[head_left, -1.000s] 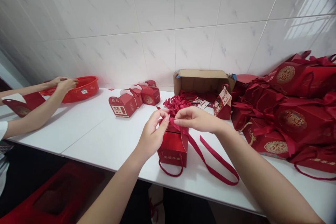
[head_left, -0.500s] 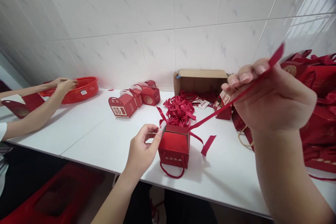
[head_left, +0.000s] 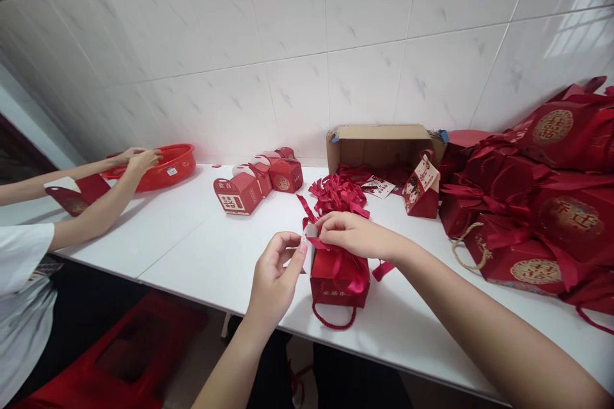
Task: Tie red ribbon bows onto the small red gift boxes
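A red gift box (head_left: pixel 323 271) with a twisted cord handle stands near the table's front edge. My left hand (head_left: pixel 275 275) is at its left side, with thumb and fingers closed on the pale upright flap. Above the box, my right hand (head_left: pixel 352 233) pinches a dark red ribbon (head_left: pixel 355 276), which droops in loops over the box. A ribbon tail lies at the box's right. Right behind is a heap of loose red ribbons (head_left: pixel 338 195). My right hand hides the upper back part of the box.
Small red boxes (head_left: pixel 240 195) stand at the back left. An open carton (head_left: pixel 384 134) and a house-shaped box (head_left: pixel 422 188) are at the back right. Ribboned boxes (head_left: pixel 551 204) pile up on the right. Another person's hands (head_left: pixel 139 156) are at a red basin (head_left: pixel 175 169).
My right hand has come down and left from high on the right, bringing the ribbon over the box. The taut ribbon now hangs slack. My left hand stays at the flap.
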A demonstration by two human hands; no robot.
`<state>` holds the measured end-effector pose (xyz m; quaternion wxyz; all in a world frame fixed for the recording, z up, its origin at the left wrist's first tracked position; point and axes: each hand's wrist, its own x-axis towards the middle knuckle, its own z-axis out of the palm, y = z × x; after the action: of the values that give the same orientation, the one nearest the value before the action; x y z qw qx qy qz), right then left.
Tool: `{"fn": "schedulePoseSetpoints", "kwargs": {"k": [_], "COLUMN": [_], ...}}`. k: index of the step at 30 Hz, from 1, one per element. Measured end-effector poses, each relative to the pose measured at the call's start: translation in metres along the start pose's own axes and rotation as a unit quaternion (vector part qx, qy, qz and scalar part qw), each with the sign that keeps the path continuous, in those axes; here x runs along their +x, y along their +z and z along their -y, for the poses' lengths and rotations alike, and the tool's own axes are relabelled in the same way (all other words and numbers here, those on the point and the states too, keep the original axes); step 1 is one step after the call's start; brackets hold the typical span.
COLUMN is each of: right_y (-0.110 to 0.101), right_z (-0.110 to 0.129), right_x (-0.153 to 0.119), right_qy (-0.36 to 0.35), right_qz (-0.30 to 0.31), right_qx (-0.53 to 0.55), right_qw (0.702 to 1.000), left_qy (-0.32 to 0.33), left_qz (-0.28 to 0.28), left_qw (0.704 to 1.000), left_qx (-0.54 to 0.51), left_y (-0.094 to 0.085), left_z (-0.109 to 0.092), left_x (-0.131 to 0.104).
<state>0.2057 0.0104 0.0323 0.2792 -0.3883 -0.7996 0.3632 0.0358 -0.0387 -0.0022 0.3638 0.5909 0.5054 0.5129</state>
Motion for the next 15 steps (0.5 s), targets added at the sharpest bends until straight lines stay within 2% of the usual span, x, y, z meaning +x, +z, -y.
{"fn": "schedulePoseSetpoints", "kwargs": {"k": [6,11,15], "right_y": [0.003,0.006,0.007], "right_z": [-0.001,0.000,0.000], "right_x": [0.000,-0.001,0.000], "right_qy": [0.003,0.004,0.004], "right_qz": [0.031,0.032,0.025], "right_qx": [0.034,0.033,0.005], "right_qw": [0.999,0.999,1.000], "left_qy": [0.019,-0.020,-0.029], "left_qz": [0.015,0.052,0.089], "left_qw": [1.000,0.998,0.996], "left_qx": [-0.005,-0.030,-0.007], "left_y": [0.001,0.001,-0.001], "left_z": [0.000,-0.004,-0.004], "left_x": [-0.003,0.006,0.017]}}
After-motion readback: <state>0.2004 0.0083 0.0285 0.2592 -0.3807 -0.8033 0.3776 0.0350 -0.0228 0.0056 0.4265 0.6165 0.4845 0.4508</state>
